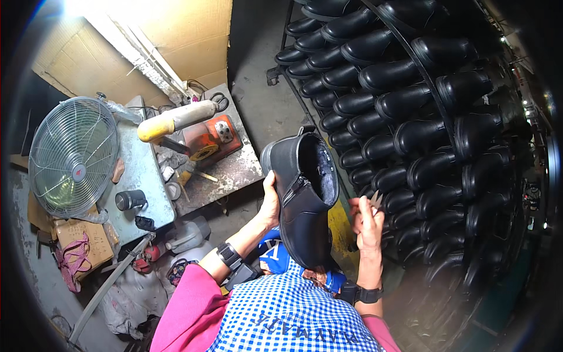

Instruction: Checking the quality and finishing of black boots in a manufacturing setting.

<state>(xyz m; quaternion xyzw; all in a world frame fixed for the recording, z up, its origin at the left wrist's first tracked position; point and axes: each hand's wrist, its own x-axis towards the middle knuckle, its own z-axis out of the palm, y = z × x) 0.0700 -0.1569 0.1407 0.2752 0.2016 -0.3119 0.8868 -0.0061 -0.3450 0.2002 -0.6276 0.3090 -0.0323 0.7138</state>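
A black ankle boot (311,229) lies directly against the person's left hand (268,202), just to its right, heel up and toe pointing down toward the blue-checked apron (281,317) below. That hand is partly curled, gripping the boot with its thumb on the near side (the other fingers are mostly hidden), close to a short zip (297,186). Right of the boot — near it but not touching — the right hand (368,226) is folded around small metal snips (376,200), their points upward. Beyond that hand stand rows of black footwear (422,141); left of the left hand, a round fan (76,158).
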